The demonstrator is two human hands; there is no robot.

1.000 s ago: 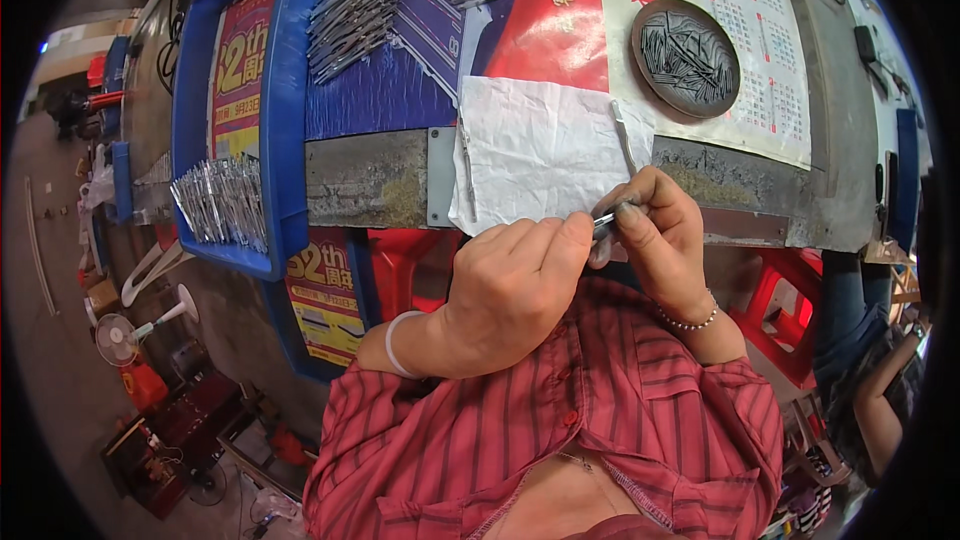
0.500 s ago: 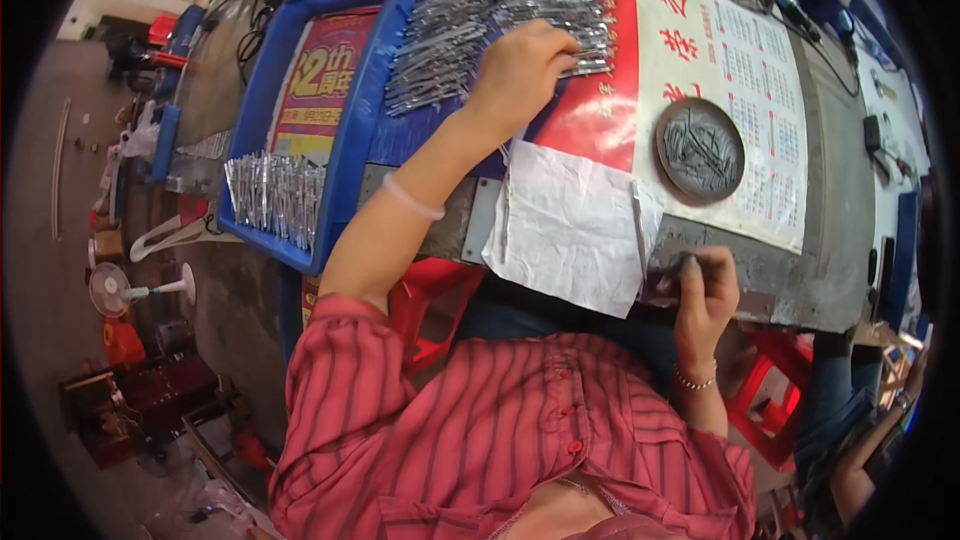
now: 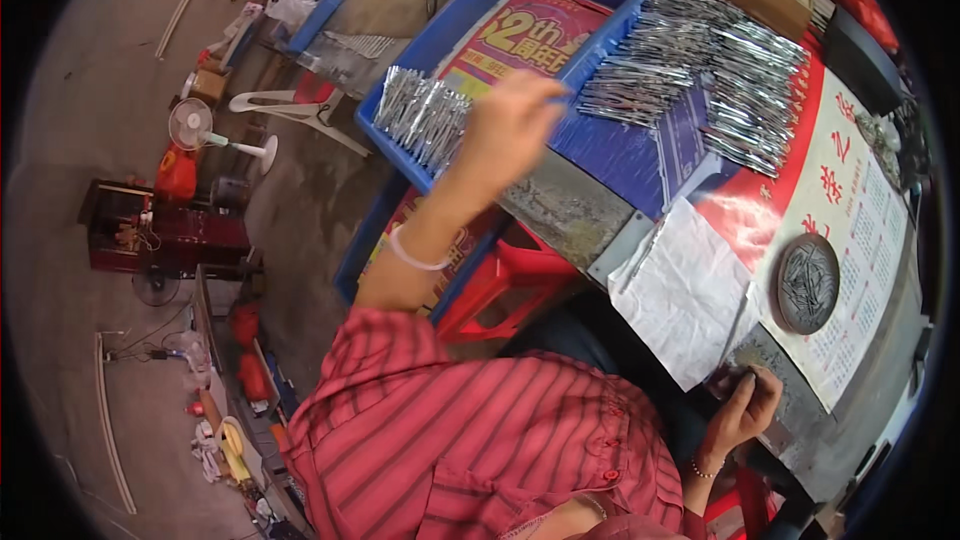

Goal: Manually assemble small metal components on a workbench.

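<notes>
My left hand [image 3: 508, 130] is over the near side of a blue tray [image 3: 600, 45], smeared by motion, so I cannot tell what its fingers hold. Beside it in the tray stands a row of slender silvery metal pieces [image 3: 420, 120]. To the right of the tray, several bundles of the same metal pieces [image 3: 755, 90] lie on a blue sheet [image 3: 625, 155]. At the bench's near edge my right hand [image 3: 748, 405] is closed, thumb against curled fingers, beside a small dark thing; what it grips is hidden. Between the hands lies a creased white cloth or paper [image 3: 685, 290].
A round dish of thin dark pins [image 3: 808, 283] stands on a red-and-white calendar sheet [image 3: 860, 240] at the right. Below the bench are a red stool [image 3: 510, 285] and a second blue tray [image 3: 350, 270]. A white fan [image 3: 192, 125] stands on the floor at left.
My left hand has left the piled metal pieces and moved left over the blue tray. My right hand stays at the bench edge. The view has turned left.
</notes>
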